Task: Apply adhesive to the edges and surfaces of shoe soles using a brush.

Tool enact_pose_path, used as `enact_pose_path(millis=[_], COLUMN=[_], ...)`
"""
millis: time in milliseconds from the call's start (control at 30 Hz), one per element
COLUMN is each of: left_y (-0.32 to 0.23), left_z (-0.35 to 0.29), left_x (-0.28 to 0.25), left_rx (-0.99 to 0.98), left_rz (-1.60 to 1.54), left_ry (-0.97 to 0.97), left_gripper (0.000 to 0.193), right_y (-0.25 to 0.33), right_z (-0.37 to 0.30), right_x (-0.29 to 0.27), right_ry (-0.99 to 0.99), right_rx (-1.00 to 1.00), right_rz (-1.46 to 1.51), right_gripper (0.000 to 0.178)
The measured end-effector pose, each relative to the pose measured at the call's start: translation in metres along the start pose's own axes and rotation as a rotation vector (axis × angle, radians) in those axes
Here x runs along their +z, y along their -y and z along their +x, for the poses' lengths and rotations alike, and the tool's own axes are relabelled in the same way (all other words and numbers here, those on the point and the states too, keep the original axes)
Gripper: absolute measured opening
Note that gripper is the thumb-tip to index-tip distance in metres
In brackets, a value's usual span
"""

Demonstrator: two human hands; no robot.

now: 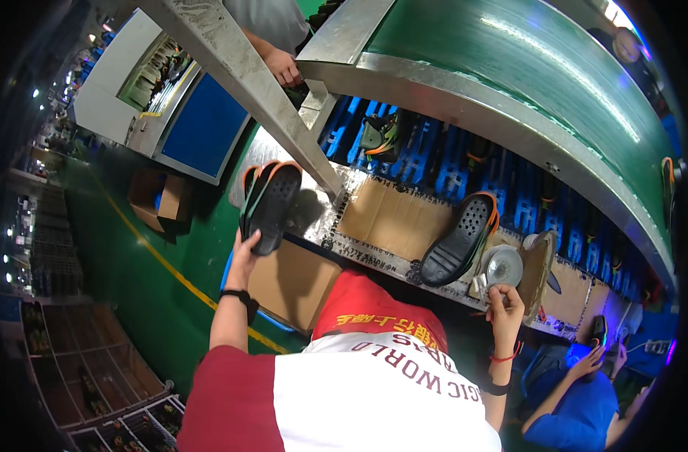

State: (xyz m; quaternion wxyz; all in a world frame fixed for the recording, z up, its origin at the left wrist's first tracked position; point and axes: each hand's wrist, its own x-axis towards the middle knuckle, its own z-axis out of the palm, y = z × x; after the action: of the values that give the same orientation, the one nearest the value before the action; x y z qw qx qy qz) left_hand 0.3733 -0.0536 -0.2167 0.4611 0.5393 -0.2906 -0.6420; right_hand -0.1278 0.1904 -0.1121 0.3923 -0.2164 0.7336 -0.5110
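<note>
My left hand grips black perforated clogs with orange and green edges by one end, raised at the left end of the bench. At least two lie together there. Another black clog, with an orange rim and holes in its upper part, rests on the bench to the right. Just past it sits a round grey disc-shaped thing, like a dish or a roll. My right hand is at its near edge, thumb and fingers pinched together. What they pinch is too small to make out.
Cardboard covers part of the metal bench; a slanting metal post rises at its left. Behind run blue racks under a green conveyor. A cardboard box stands below. A co-worker's hand is across; another person sits right.
</note>
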Motion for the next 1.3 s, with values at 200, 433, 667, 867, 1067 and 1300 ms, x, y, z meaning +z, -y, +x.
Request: enact_pose_path(millis=[200,433,667,867,1067,1300], left_y=[0.030,0.051,0.104,0.048,0.054,0.008], left_z=[-0.109,-0.078,-0.012,-0.033,0.020,0.000], left_x=[-0.001,0.111,0.184,0.226,0.243,0.254], left_rx=[-0.223,-0.248,0.209,0.951,1.105,0.732], left_rz=[-0.023,-0.094,0.521,1.627,1.780,1.095], left_ry=[0.035,0.314,-0.003,-0.163,0.035,0.240], left_gripper=[0.072,0.077,0.084,0.066,0.013,0.015], right_y=[-0.024,-0.057,-0.048,-0.046,-0.031,-0.099], right_z=[0.000,0.008,-0.006,-0.009,-0.010,0.025], right_x=[-0.016,-0.022,-0.014,-0.010,-0.002,-0.033], right_ry=[-0.054,-0.070,-0.150,-0.210,-0.213,-0.333], right_rx=[-0.001,-0.072,-0.143,-0.227,-0.155,-0.427], right_rz=[0.008,-0.114,-0.275,-0.495,-0.481,-0.511], right_gripper=[0.014,0.012,0.026,0.027,0.024,0.016])
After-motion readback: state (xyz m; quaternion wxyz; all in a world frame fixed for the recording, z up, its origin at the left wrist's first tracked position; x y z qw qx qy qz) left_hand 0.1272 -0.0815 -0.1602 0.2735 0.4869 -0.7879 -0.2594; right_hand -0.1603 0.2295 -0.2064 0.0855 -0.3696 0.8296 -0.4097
